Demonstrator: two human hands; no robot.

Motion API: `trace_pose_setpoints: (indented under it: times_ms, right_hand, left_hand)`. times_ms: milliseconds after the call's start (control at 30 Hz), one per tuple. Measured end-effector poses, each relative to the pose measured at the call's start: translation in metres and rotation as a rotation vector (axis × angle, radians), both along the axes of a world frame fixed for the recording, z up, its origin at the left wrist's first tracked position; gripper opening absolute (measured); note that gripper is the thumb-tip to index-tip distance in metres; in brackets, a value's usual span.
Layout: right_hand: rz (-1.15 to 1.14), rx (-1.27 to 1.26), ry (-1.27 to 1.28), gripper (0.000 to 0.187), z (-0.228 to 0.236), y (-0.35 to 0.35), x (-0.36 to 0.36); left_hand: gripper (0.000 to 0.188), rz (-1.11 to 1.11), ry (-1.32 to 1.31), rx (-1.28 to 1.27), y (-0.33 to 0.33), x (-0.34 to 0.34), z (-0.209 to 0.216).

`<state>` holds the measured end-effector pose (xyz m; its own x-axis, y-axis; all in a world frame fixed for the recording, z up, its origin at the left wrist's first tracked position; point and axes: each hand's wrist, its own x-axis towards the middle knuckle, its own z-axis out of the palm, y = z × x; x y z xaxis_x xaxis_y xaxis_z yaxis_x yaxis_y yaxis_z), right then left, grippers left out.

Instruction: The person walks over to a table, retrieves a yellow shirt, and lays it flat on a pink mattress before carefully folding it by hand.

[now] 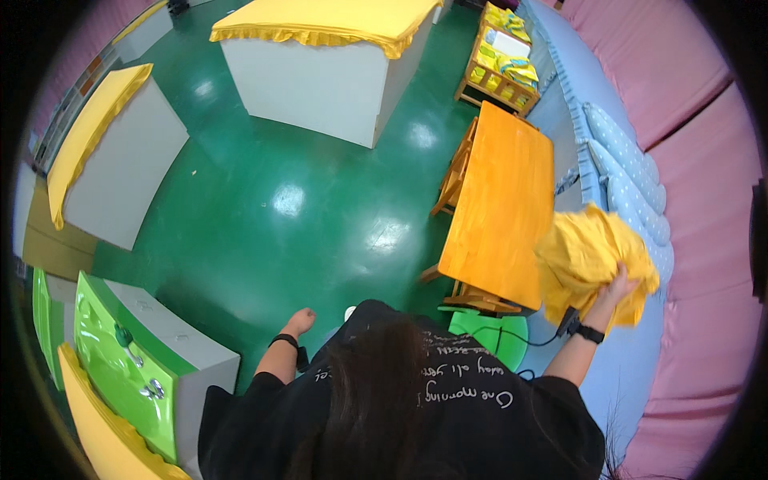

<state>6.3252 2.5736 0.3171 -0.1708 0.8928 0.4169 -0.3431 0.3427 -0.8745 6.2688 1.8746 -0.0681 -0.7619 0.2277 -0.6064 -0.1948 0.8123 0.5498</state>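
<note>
My right hand (618, 286) is closed on a bunched yellow cloth (588, 248), lifted at the right beside the blue bench. Loose folds of the cloth hang around the fingers and cover part of the bench and the table's near right corner. My left hand (301, 322) hangs low over the green floor, its fingers curled in with nothing seen in them. The wooden table (504, 192) stands just left of the cloth.
Wooden chairs (458, 172) are tucked against the table, with a green round seat (496, 336) and black cable close by. Polka-dot pillows (632, 176) lie on the blue bench (616, 384). A yellow-covered cabinet (312, 88) stands ahead; a green play unit (120, 352) is left.
</note>
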Motion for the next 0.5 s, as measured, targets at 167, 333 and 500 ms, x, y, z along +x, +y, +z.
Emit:
trace_pose_setpoints:
  times_ms: [167, 333, 500]
  right_hand:
    - [0.178, -0.066, -0.077, 0.058, -0.021, -0.038, -0.085]
    - [0.313, -0.222, -0.132, 0.053, -0.060, -0.039, -0.130]
    - [0.258, -0.208, -0.268, 0.051, -0.106, -0.005, -0.201]
  left_hand:
    - [0.032, -0.010, -0.071, -0.081, -0.027, -0.028, -0.064]
    - [0.027, -0.041, -0.296, -0.084, 0.010, -0.069, -0.034]
    - [0.029, -0.055, -0.376, -0.046, 0.027, -0.099, -0.047]
